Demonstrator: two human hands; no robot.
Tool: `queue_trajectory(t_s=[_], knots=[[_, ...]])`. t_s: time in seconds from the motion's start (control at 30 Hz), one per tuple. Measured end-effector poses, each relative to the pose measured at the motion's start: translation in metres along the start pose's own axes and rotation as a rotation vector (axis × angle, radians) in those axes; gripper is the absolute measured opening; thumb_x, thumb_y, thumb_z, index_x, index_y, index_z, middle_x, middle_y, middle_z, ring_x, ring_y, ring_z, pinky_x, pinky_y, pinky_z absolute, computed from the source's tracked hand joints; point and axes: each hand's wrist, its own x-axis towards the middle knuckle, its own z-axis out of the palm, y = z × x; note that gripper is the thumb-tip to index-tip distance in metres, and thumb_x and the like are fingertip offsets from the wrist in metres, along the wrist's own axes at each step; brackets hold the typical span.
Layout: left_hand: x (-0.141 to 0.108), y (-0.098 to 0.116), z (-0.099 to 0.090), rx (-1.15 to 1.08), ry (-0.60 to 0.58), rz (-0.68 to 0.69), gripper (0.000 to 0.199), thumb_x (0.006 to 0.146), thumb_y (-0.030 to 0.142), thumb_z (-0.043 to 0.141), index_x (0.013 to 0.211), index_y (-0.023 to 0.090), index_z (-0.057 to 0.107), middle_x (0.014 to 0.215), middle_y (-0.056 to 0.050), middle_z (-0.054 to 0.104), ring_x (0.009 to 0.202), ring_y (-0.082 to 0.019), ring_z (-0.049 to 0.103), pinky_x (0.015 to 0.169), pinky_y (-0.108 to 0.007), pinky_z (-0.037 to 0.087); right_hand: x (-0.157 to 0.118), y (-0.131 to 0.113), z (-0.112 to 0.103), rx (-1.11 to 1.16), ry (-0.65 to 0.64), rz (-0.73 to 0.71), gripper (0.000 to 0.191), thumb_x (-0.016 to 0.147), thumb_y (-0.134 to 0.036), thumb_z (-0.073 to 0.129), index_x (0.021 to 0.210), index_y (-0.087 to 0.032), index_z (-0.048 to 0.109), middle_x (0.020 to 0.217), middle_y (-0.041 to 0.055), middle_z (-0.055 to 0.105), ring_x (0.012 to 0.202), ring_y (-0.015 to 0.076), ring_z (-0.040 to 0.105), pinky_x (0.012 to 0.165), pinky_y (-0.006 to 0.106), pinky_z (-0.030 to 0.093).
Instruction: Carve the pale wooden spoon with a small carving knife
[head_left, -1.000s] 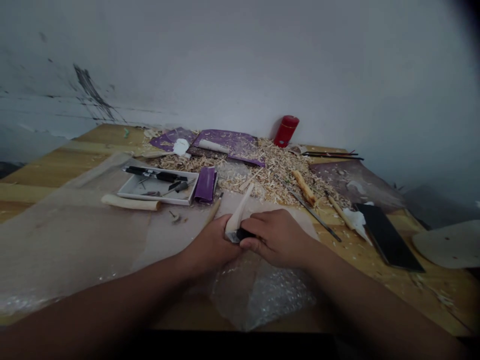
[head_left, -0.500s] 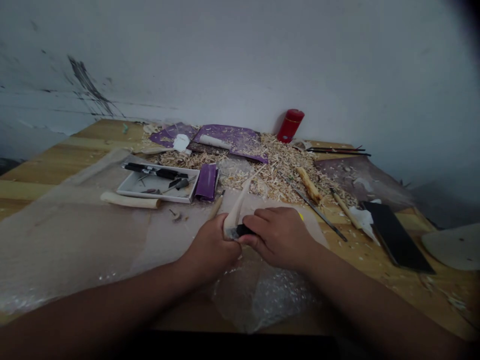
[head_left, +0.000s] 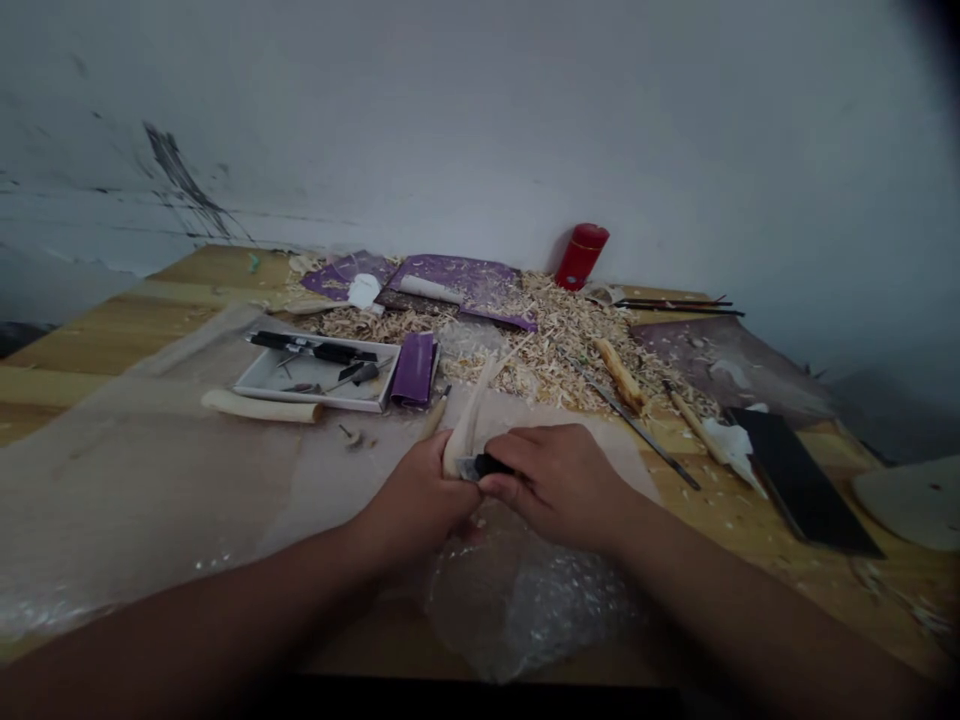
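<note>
Two hands full: your left hand (head_left: 421, 488) has fingers closed round the wood piece (head_left: 471, 418); your right hand (head_left: 561, 486) clenches the knife (head_left: 491, 464), blade at its thick end, over the plastic sheet (head_left: 341, 465). Yellow bit's gone from view: likely wrist turn, mid-shave.

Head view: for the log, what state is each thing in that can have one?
Left hand: closed around the pale wooden piece
Right hand: closed on the black-handled blade
Pale wooden piece: narrow end pointing away
Black-handled blade: at the wood's thick end
White tray: open, holding tools
Red canister: tilted
Large purple sheet: strewn with shavings
</note>
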Motion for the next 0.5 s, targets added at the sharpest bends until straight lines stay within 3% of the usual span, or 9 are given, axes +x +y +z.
queue_trajectory(t_s=[0.23, 0.5], knots=[[-0.004, 0.001, -0.001, -0.010, -0.006, -0.025, 0.032, 0.053, 0.003, 0.045, 0.082, 0.015, 0.050, 0.057, 0.004, 0.047, 0.043, -0.006, 0.041, 0.041, -0.022, 0.047, 0.001, 0.007, 0.001, -0.069, 0.074, 0.040, 0.042, 0.084, -0.049, 0.025, 0.083, -0.019, 0.053, 0.068, 0.0025, 0.056, 0.062, 0.0136, 0.049, 0.056, 0.024, 0.025], [-0.005, 0.001, 0.003, -0.197, -0.072, -0.069, 0.021, 0.053, 0.004, 0.047, 0.061, 0.019, 0.035, 0.046, 0.009, 0.034, 0.038, -0.005, 0.033, 0.039, -0.024, 0.047, 0.001, 0.018, -0.001, -0.208, 0.217, 0.131, 0.042, 0.083, -0.049, 0.027, 0.082, -0.018, 0.055, 0.068, 0.0024, 0.056, 0.061, 0.0135, 0.049, 0.054, 0.024, 0.025]])
